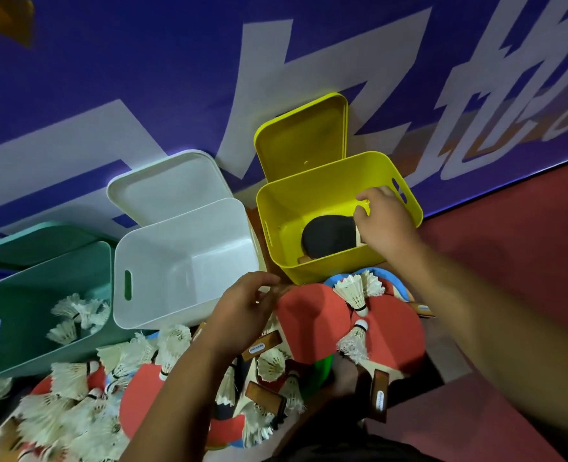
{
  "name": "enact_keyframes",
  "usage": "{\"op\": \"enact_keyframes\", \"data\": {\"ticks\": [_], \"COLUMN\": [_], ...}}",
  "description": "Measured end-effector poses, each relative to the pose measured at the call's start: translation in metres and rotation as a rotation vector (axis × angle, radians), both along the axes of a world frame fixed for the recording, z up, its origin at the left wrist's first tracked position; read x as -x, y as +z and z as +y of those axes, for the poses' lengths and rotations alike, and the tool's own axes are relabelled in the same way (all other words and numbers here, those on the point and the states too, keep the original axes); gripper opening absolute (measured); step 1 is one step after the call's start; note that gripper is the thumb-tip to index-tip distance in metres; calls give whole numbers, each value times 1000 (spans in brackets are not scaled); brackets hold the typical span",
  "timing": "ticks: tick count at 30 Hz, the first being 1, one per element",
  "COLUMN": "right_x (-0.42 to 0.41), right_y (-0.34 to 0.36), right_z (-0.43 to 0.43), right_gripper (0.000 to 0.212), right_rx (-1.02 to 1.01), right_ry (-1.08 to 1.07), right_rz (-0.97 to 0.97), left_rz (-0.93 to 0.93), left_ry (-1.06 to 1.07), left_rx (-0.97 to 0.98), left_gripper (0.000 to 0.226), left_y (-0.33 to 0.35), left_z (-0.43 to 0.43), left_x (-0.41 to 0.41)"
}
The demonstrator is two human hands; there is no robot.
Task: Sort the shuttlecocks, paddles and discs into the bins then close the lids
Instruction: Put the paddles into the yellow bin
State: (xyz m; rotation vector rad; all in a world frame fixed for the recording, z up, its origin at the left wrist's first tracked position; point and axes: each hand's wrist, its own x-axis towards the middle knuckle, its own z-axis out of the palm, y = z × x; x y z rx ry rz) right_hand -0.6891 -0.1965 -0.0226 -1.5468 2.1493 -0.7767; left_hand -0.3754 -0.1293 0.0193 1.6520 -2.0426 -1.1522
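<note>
The yellow bin stands at the right with a black-faced paddle inside. My right hand reaches into it, fingers curled over that paddle's handle. My left hand is in front of the white bin, thumb and fingertips pinching the near edge of a red paddle. The green bin at the left holds a few shuttlecocks. On the floor, more red paddles, several loose shuttlecocks, a blue disc and a green disc lie in a pile.
All three lids stand open against the purple banner wall: yellow lid, white lid, green lid. Red floor stretches to the right. The white bin shows nothing inside.
</note>
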Motion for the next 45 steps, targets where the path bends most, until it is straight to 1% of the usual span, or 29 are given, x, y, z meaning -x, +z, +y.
{"op": "enact_keyframes", "data": {"ticks": [2, 4, 9, 12, 15, 18, 20, 23, 26, 29, 32, 34, 37, 39, 41, 43, 45], "right_x": [-9, -21, -55, -73, -89, -108, -121, -140, -166, -194, -212, -221, -231, -235, -237, -236, -235], "right_y": [6, 11, 15, 12, 5, -2, -8, -18, -24, -31, -39, -44, -52, -56, -57, -56, -53], "right_z": [19, 35, 58, 69, 83, 103, 115, 131, 146, 156, 156, 155, 152, 147, 144, 143, 145], "right_gripper": [23, 17, 14, 12, 12, 10, 10, 14, 18, 29, 40, 48, 52, 53, 50, 46, 48], "right_rx": [86, 135, 162, 129, 52, -67, -112, -146, -177, -219, -230, -262, -287, -301, -298, -275, -246], "right_ry": [27, 78, 252, 332, 384, 413, 424, 482, 572, 675, 653, 638, 650, 641, 640, 653, 654], "right_rz": [-67, -123, -161, -183, -197, -186, -187, -135, -58, 36, 87, 159, 245, 268, 276, 253, 207], "left_rz": [38, 36, 4, -43, -131, -58, -25, 32, 60, 83, 122, 148, 197, 225, 235, 238, 243], "left_ry": [7, 3, 50, 36, 17, 54, 35, 18, 48, 65, 95, 118, 137, 149, 151, 146, 142], "left_rx": [-54, -89, -123, -101, -31, -13, 9, 39, 29, 9, -8, -36, -68, -86, -93, -99, -99], "left_gripper": [13, 18, 14, 14, 20, 23, 23, 25, 22, 20, 21, 20, 17, 17, 18, 19, 19], "left_y": [-2, -4, -13, -17, -26, -29, -28, -28, -28, -29, -28, -28, -28, -27, -27, -30, -31], "left_z": [3, 8, 21, 29, 34, 37, 36, 36, 41, 49, 56, 59, 64, 66, 67, 66, 66], "left_x": [-2, -4, -16, -25, -39, -55, -65, -82, -98, -114, -130, -141, -156, -164, -172, -178, -182]}}
